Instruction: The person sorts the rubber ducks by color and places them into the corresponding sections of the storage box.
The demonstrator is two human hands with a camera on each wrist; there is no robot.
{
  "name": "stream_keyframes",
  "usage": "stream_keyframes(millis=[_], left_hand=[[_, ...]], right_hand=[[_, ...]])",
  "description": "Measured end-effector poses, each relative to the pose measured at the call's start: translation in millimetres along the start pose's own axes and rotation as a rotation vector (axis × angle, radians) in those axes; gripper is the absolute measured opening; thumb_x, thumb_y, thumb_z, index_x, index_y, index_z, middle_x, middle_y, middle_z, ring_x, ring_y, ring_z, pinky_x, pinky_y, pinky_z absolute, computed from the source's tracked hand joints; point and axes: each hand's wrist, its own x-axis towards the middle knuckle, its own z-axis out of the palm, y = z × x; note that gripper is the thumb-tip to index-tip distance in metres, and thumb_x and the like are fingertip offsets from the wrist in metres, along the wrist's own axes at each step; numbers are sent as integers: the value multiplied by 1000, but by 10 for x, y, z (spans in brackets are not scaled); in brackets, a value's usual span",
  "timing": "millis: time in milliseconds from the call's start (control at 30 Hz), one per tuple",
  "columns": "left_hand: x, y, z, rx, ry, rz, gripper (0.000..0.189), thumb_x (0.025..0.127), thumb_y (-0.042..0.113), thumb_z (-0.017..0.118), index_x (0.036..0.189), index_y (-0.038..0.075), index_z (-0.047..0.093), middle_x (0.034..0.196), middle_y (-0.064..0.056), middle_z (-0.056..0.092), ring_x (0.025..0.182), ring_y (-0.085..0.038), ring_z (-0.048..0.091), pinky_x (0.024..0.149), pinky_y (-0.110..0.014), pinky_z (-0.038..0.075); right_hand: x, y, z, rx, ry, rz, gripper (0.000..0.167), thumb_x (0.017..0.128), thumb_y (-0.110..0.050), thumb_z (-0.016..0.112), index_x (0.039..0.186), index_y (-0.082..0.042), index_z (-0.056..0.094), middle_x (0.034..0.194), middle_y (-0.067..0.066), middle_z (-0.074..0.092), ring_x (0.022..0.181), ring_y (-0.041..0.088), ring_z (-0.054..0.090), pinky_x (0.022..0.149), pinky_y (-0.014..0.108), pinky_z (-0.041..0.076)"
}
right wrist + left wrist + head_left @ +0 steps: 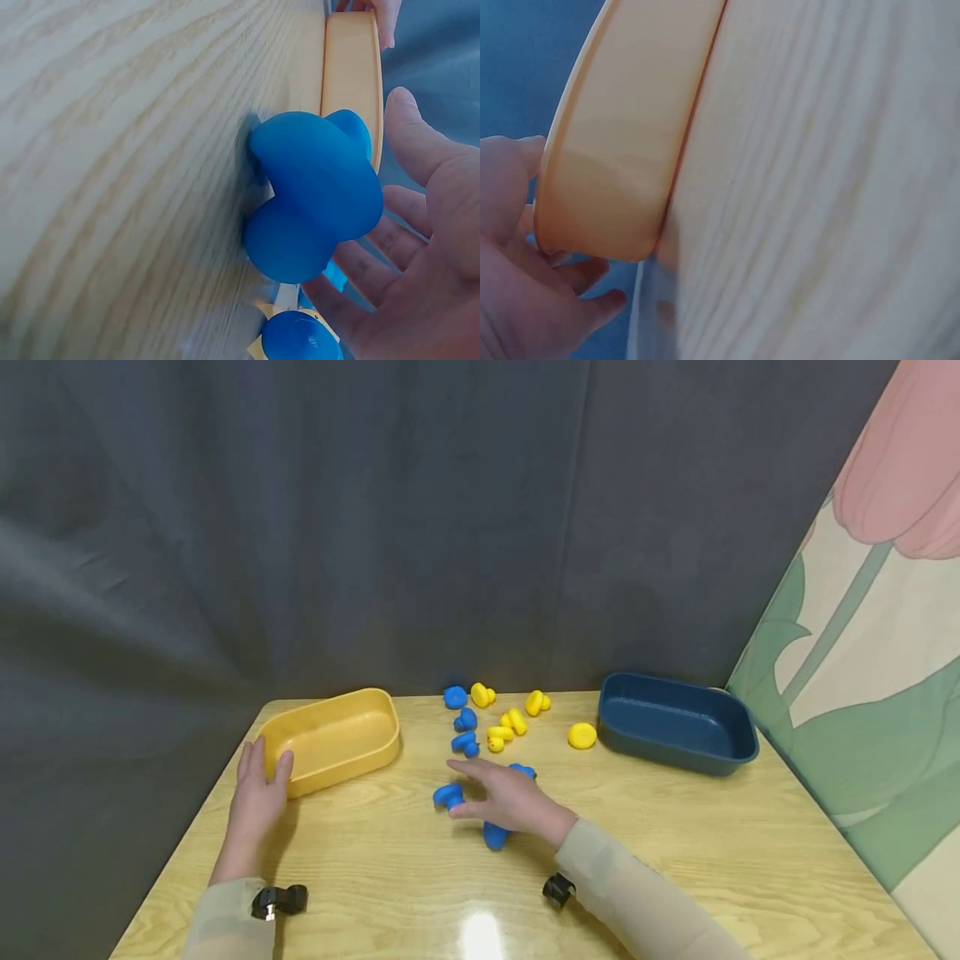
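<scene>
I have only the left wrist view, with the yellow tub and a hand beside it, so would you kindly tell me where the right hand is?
Observer: The right hand is among the blue toys near the middle of the table, thumb and fingers apart.
Operator: Thank you; is there a second tub anywhere?
Observer: Yes, a dark blue tub stands toward the far right of the table.
Operator: And might any toys lie close to that one?
Observer: One round yellow toy lies just left of it, as the head view shows it.
</scene>
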Motion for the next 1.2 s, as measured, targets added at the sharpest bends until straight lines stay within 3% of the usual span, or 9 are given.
stream_keyframes(millis=[300, 600, 933, 1200], left_hand=[[-2, -104, 47, -141, 43, -48, 81, 120, 48, 39, 178, 6, 1, 182, -25, -3, 168, -46, -1, 134, -62, 5], [37, -119, 175, -315, -23, -74, 86, 117, 54, 43, 179, 20, -6, 184, -14, -6, 169, -39, -5, 135, -60, 1], [72, -92, 297, -379, -31, -75, 87, 116, 58, 44, 178, 28, -9, 185, -8, -7, 169, -36, -6, 135, -59, -1], [98, -97, 328, -352, -48, -56, 88, 115, 63, 42, 178, 30, -10, 185, -7, -6, 169, -35, -6, 135, -60, 0]], right_hand=[[33, 26, 35, 52, -11, 14, 73, 100, -43, 84, 163, -17, 58, 158, 3, 63, 135, 28, 66, 114, 49, 53], [94, 68, 44, 59, -36, 18, 68, 100, -41, 85, 159, -16, 62, 152, 0, 68, 130, 24, 69, 110, 46, 56], [142, 68, 59, 59, -49, 17, 59, 99, -36, 87, 151, -15, 70, 145, -2, 72, 127, 22, 69, 108, 42, 57], [167, 54, 68, 37, -46, 24, 51, 98, -31, 88, 145, -15, 75, 140, 0, 75, 126, 22, 70, 109, 46, 56]])
